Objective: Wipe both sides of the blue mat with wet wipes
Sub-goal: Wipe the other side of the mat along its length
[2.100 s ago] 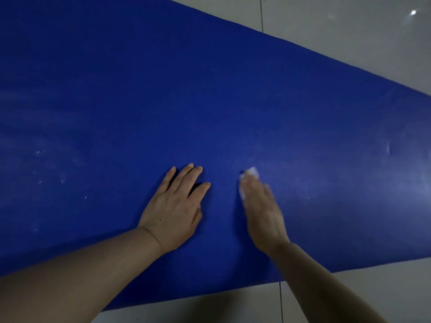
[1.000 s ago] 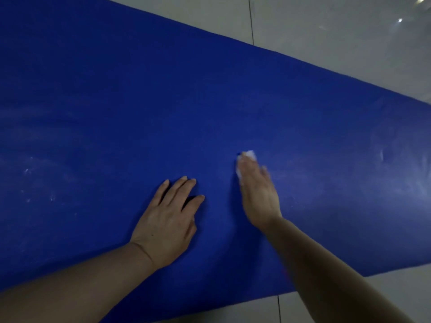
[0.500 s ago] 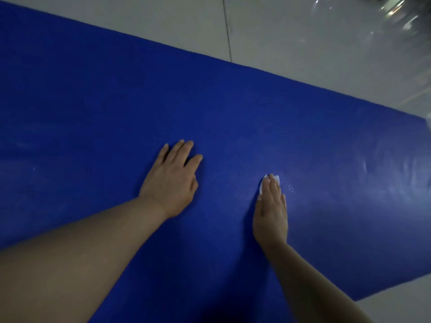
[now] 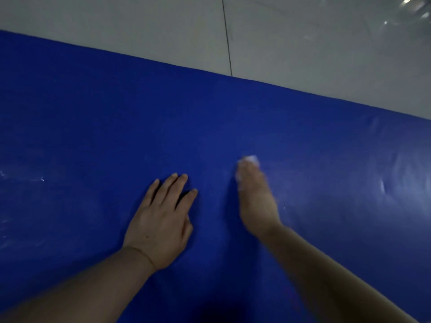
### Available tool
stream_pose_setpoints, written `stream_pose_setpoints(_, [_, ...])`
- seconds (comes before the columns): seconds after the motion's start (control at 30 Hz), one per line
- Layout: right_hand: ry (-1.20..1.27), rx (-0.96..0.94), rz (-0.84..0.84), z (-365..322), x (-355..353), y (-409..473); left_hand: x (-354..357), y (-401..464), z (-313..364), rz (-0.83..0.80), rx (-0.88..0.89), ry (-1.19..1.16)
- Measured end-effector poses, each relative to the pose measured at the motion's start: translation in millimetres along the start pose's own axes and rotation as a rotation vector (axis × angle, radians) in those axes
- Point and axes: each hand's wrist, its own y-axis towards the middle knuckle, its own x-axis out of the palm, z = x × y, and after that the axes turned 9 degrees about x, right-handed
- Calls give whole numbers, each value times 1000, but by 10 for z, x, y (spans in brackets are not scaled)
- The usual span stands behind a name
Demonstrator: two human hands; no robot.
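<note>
Currently wiping | flat blue foam mat spread across grey tiled floor | left hand released, palm-down bracing | right hand pressing white wet wipe mid-mat | advice: overlap strokes toward far edge, keep pressure even.

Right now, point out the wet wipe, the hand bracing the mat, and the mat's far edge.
wet wipe [image 4: 251,159], head view: white bit showing past the right fingertips.
left hand [image 4: 161,220], head view: back of the hand, flat on the mat.
blue mat [image 4: 163,64], head view: far edge against the floor tiles.
</note>
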Motion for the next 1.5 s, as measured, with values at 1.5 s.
stream_pose_setpoints(1.5, [-239,212,-229,83,-211,41,-61,233,-35,-13,-233,-7])
